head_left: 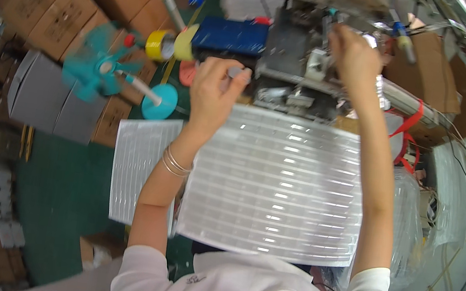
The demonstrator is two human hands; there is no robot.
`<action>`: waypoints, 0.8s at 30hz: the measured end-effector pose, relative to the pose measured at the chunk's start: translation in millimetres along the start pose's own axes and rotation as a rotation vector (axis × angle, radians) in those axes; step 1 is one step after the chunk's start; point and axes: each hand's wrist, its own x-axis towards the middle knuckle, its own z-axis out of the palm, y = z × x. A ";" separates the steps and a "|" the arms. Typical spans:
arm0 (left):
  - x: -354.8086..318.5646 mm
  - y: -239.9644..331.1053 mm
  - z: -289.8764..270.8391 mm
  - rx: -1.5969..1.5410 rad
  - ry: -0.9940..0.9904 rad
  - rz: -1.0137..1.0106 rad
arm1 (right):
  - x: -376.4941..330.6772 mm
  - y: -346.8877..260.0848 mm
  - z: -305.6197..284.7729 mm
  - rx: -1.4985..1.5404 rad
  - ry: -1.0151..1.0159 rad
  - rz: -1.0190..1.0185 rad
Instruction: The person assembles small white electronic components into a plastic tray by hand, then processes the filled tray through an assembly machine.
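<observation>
My left hand (pixel 212 91) is closed in a pinch around a small grey round piece (pixel 234 72), held just left of the machine's front edge. My right hand (pixel 354 58) reaches farther forward over the dark metal bench machine (pixel 286 51), its fingers bent at a metal part there; what they grip is hidden and blurred. Between my forearms lies a large white tray sheet (pixel 275 188) with many ribbed rows, close to my body. A second, similar white tray sheet (pixel 142 168) shows to the left, partly behind my left forearm.
A dark blue box (pixel 230 35) and a yellow tape roll (pixel 159 45) sit left of the machine. A teal fan (pixel 105 68) stands nearby, blades blurred. Cardboard boxes (pixel 60 11) are stacked at far left. Red ribbon (pixel 409 127) and clear plastic wrap (pixel 404 231) are at right.
</observation>
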 end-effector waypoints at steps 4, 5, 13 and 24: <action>-52.1 -73.6 -46.7 -0.345 -0.019 -0.465 | -13.7 -11.8 -7.3 0.150 0.290 -0.113; -60.2 -79.8 -53.2 -0.338 -0.019 -0.483 | -26.7 -22.4 -6.3 0.230 0.302 -0.108; -75.1 -84.8 -74.5 -0.882 0.167 -0.950 | -156.0 -188.2 45.5 0.601 -0.435 -0.432; -74.8 -61.8 -66.9 -0.901 0.238 -0.978 | -150.0 -196.4 58.8 0.776 -0.380 -0.263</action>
